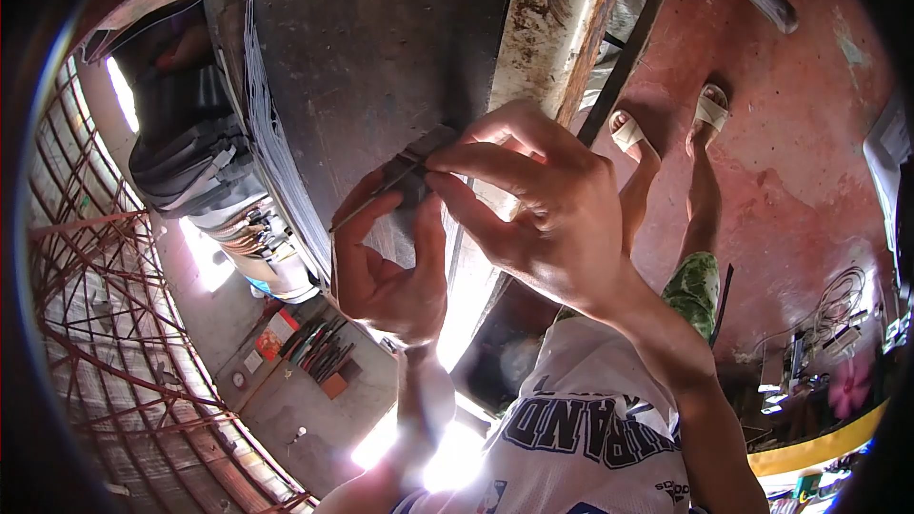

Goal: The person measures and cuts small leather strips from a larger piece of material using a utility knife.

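Between my two hands is a small dark grey, flat piece (415, 178) with a thin, straight edge along one side; its exact kind does not show. My left hand (388, 276) is closed round its lower end, with thumb and fingers curled against it. From the right, my right hand (538, 200) pinches near its upper end, thumb and forefinger tips close together. Fingers cover part of the piece. Both hands are raised in front of a dark tabletop (371, 48).
A worn, pale-painted wooden beam (543, 38) edges the tabletop. Left of it are a stack of thin sheets (271, 133) and black folded material (186, 152). My sandalled feet (630, 133) are on the red floor (771, 200). Coiled cables (843, 300) lie at the right.
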The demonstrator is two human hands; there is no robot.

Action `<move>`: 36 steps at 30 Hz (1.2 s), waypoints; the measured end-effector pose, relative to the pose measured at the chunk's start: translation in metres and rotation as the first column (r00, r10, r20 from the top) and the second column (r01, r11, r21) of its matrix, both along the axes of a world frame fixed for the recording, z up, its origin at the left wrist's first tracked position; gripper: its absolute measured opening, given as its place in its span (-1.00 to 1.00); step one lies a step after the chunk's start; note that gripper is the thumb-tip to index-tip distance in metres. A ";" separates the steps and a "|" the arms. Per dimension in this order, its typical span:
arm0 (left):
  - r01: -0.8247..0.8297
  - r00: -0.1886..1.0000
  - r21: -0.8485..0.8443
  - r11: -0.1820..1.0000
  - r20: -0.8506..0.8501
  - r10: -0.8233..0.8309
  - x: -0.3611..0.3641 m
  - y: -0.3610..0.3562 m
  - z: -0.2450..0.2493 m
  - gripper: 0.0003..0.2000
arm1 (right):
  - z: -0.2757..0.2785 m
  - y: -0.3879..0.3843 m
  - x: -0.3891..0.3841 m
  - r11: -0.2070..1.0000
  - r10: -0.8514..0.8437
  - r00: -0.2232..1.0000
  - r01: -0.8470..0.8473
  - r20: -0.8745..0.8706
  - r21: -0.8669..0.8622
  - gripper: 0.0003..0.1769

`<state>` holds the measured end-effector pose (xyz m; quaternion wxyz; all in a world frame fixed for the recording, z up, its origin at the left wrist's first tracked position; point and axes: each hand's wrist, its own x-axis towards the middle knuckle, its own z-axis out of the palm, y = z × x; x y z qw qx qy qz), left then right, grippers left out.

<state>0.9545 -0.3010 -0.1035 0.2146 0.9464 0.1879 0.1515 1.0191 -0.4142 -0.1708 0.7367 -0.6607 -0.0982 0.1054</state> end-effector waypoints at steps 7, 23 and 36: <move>-0.002 1.000 -0.039 0.999 -0.011 0.001 -0.002 0.001 0.000 -0.73 | -0.001 -0.001 0.001 0.999 0.028 1.000 -0.028 0.008 0.024 -0.72; -0.016 1.000 -0.043 0.999 -0.009 0.016 0.003 -0.004 0.002 -0.75 | -0.002 -0.004 0.001 0.997 0.071 0.997 -0.070 -0.010 0.031 -0.71; 0.011 1.000 -0.043 0.999 0.003 -0.011 0.003 -0.003 -0.001 -0.77 | -0.002 -0.004 0.002 0.998 0.058 0.998 -0.058 0.030 0.010 -0.71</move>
